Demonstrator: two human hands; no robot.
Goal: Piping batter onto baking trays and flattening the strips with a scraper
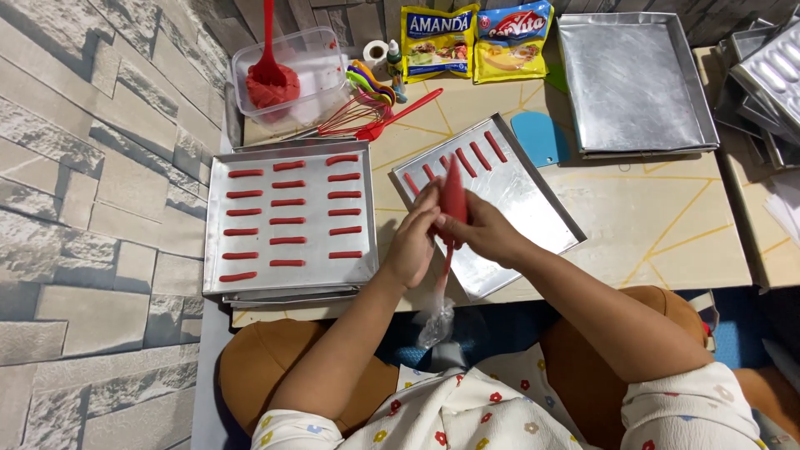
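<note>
Both hands meet just below the centre of the view, wrapped around a clear plastic piping bag filled with red dough [453, 200]. The left hand [414, 242] cups the bag from nine o'clock, fingers curled against it. The right hand [483, 229] grips it from three o'clock, fingers closed round the full part. The bag's twisted empty tail [437, 317] hangs down toward six o'clock. The bag's tip points to twelve o'clock over a tilted rectangular metal baking tray [525, 200], which carries a short row of red dough strips [467, 158] near its top edge. At nine o'clock on the pale worktop [667, 225] lies a second rectangular metal tray [218, 225] with three columns of red dough strips [287, 212]. At eleven o'clock stands a clear plastic tub with a red spatula in red dough [275, 79].
</note>
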